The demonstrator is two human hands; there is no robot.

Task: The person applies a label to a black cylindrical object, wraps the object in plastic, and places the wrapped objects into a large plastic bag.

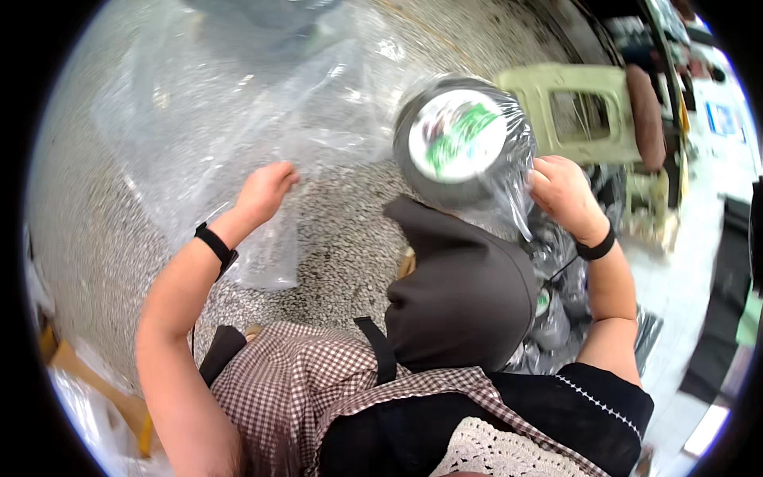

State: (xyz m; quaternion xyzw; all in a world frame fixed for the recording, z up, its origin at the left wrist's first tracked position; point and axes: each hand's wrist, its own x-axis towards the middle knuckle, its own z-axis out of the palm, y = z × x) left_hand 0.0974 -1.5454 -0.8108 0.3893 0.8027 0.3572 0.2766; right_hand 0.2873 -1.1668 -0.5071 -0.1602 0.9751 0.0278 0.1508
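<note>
A round dark grey thing (437, 187) with a white and green disc-shaped label sits inside a clear plastic bag (520, 199), off the floor in front of my right knee. Pinching the bag's gathered side is my right hand (566, 195), its fingers closed. My left hand (270, 191) is closed too, fingertips together at the edge of a large clear plastic sheet or bag (214, 135). Whether it grips that plastic is hidden. The plastic spreads out over the speckled floor (342, 246) and past my left wrist.
A pale green stool (548, 83) with a square opening stands at the far right, beside a brown rounded pad (645, 115). Several plastic-wrapped items (548, 322) lie right of my leg. Cardboard (103, 389) and more clear plastic are at the near left.
</note>
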